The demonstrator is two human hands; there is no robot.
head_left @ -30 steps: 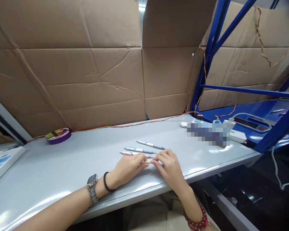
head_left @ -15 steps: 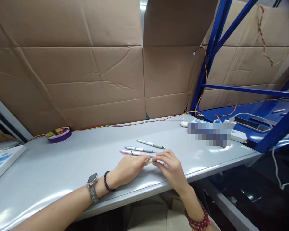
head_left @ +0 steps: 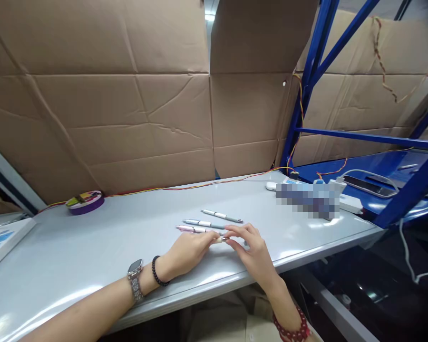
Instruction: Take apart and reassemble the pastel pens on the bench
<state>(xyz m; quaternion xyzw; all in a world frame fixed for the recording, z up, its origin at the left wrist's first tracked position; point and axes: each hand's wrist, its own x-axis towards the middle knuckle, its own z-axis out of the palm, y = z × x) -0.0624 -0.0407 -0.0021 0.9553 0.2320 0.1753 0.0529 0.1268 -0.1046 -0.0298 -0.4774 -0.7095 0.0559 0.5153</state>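
Between my two hands, just above the table's front part, is a pen [head_left: 219, 240] with a cream-coloured barrel, mostly covered by the fingers. My left hand [head_left: 189, 252] grips its barrel between thumb and fingers. At its right end my right hand [head_left: 252, 249] pinches a small metallic tip. Just beyond the fingers lie three pens: a pink and white pen [head_left: 192, 229], a light blue and white pen [head_left: 202, 223], and farthest off a grey and white pen [head_left: 221, 216]. The right ends of the nearer two run behind my right fingers.
The white table [head_left: 135, 228] backs onto a cardboard wall [head_left: 157, 109]. A purple tape roll [head_left: 87, 203] sits at the back left, a white box [head_left: 7, 242] at the left edge. A blurred-out item [head_left: 306, 199] and a white power strip [head_left: 349, 203] lie right, near the blue frame [head_left: 303, 104].
The fingers of my right hand have shifted slightly at the pen's end, and more of the metallic tip shows between the hands. The view has moved a little; the three lying pens stay put.
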